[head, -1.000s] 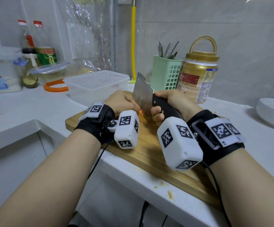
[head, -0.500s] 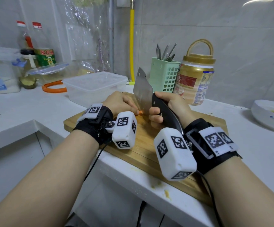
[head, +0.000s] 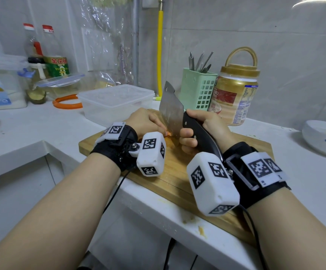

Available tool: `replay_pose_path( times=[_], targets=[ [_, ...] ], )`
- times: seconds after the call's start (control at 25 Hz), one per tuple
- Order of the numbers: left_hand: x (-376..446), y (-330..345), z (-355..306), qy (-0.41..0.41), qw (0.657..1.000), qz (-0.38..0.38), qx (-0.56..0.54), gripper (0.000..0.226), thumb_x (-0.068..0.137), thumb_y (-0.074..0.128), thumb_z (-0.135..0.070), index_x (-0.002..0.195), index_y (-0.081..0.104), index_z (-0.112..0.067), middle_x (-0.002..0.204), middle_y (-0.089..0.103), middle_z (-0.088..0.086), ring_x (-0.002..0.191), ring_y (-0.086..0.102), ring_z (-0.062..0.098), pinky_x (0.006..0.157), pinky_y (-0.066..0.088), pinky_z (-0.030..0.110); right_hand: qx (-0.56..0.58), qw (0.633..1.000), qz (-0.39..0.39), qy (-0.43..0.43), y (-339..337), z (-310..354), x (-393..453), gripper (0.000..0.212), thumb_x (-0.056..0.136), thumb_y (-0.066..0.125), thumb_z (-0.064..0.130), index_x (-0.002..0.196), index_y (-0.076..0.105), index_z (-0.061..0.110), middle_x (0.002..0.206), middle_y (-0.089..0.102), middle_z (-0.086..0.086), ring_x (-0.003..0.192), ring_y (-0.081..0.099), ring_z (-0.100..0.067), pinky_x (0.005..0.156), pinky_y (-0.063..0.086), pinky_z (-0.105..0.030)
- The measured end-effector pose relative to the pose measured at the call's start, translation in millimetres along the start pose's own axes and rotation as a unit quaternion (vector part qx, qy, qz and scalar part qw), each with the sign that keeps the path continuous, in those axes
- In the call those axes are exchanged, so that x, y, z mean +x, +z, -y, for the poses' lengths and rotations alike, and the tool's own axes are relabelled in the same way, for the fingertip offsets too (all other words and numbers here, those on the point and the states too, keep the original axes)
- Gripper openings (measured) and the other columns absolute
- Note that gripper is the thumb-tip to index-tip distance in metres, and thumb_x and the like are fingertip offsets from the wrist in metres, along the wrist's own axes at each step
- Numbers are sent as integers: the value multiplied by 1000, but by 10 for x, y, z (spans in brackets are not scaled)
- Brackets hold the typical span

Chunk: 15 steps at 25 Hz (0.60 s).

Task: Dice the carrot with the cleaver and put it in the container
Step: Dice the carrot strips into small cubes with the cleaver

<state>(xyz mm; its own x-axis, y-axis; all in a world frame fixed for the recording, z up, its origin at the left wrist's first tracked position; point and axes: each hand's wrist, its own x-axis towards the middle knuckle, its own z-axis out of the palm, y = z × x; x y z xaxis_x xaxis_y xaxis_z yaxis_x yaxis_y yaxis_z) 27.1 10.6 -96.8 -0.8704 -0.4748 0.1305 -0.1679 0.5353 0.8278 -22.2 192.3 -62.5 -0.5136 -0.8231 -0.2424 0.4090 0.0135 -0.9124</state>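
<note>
Carrot (head: 169, 134) barely shows under the left hand (head: 144, 121), its grip unclear; right hand (head: 203, 129) at 3 o'clock grips the cleaver (head: 172, 112).

Cleaver (head: 171, 110): one. Cutting board (head: 177, 184): one. Lidded clear container (head: 116, 102): one. Green utensil basket (head: 198, 90): one. Gold-lidded jar (head: 234, 94): one. White bowl (head: 322, 141): one. Orange ring (head: 66, 102): one. Red-capped bottles (head: 56, 53): two upright, far left.
</note>
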Motion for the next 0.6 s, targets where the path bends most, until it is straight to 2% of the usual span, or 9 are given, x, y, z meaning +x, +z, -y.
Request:
replay_pose_path(
  times=[0.4, 0.6],
  targets=[
    [4, -5, 6, 6, 1000, 4, 4, 10, 66, 88, -17, 71, 79, -18, 80, 75, -2, 92, 69, 16, 94, 53, 41, -3, 1000, 1, -3, 12, 4, -10, 27, 98, 37, 36, 83, 37, 13, 47, 39, -2, 32, 35, -15, 48, 22, -23],
    [-7, -2, -3, 9, 1000, -2, 4, 13, 68, 86, -14, 64, 78, -24, 75, 73, -7, 90, 68, 15, 93, 53, 40, -18, 1000, -3, -3, 33, -8, -17, 29, 99, 36, 36, 82, 38, 12, 46, 39, -2, 31, 35, -15, 52, 19, -27]
  ],
)
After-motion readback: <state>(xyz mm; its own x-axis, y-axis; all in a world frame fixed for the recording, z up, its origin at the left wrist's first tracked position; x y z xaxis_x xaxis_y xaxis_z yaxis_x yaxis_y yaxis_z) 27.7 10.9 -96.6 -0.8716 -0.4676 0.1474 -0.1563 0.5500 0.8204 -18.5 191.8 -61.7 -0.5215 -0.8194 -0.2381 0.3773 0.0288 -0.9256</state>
